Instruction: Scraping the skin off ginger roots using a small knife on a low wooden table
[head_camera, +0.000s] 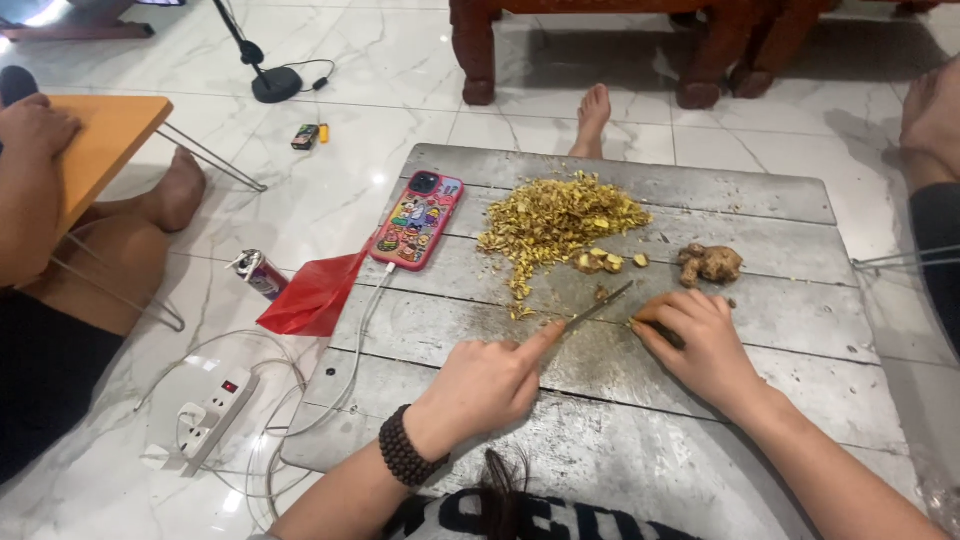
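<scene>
My left hand (480, 385), with a dark bead bracelet on the wrist, is closed around a knife (598, 306). Its forefinger lies stretched along the back of the thin blade, which slants up and to the right. My right hand (705, 345) rests curled on the grey wooden board (620, 440) just right of the blade, with its fingers pinching a small dark piece (662, 334). Beyond the blade lies a heap of chopped yellow root bits (555, 222), with a few thicker slices (600, 262) at its edge. A whole knobbly root (710, 264) sits to the right.
A phone in a colourful case (418, 220) lies on the board's left edge, its cable running to a power strip (215, 410). A red bag (315, 295) and a small can (258, 272) lie on the tiled floor. Another person (50, 300) sits left by an orange table (105, 145).
</scene>
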